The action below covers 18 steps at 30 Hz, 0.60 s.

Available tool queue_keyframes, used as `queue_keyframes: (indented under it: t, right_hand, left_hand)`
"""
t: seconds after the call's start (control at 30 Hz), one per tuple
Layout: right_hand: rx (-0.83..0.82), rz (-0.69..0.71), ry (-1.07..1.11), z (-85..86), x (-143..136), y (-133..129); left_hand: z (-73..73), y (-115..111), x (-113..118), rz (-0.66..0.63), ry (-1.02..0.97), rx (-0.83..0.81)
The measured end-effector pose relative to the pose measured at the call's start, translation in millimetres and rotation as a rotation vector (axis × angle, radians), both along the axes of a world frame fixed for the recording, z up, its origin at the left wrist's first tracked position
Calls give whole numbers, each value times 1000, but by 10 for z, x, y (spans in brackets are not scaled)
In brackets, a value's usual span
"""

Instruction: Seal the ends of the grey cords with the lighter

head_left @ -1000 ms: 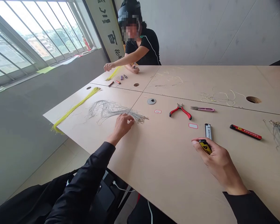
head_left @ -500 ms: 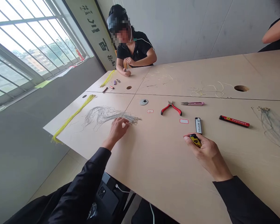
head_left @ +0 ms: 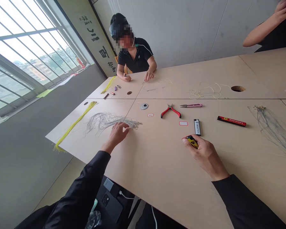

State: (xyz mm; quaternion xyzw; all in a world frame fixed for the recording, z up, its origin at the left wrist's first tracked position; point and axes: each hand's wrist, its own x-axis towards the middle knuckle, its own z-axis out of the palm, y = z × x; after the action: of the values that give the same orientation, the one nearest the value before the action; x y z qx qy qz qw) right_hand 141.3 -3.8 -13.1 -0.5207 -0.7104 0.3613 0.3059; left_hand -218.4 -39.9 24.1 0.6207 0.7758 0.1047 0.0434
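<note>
My left hand rests at the near side of a bundle of thin grey strings. Its thumb and index finger are bent together in a pinch by the knotted ends; what lies between them is too small to make out. In my right hand is a yellow and black lighter, gripped with the thumb along its top end. Just beyond that hand, a white and black lighter lies on the table. Red-handled pliers and pink thread snips lie farther back.
A red lighter and another grey string bundle lie to the right. Yellow strings run along the left edge. Loose pale threads lie near a table hole. A co-worker sits opposite; another person's arm shows top right.
My view has shifted slightly, while both my hands keep nearly the same pose. The co-worker's one hand has come down to the table, and the other person's forearm now shows more.
</note>
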Motion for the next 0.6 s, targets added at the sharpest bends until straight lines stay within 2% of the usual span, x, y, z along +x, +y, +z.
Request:
queue_keyframes:
  t: [0.3, 0.47, 0.6]
  right_hand:
    - [-4, -5, -1, -13, 4, 14]
    - [22, 4, 12, -1, -2, 19]
    - [36, 4, 9, -6, -8, 25]
  left_hand:
    - [-125, 18, 28, 28, 61, -5]
    - [-61, -9, -1, 24, 54, 0]
    - [3, 58, 17, -17, 47, -13]
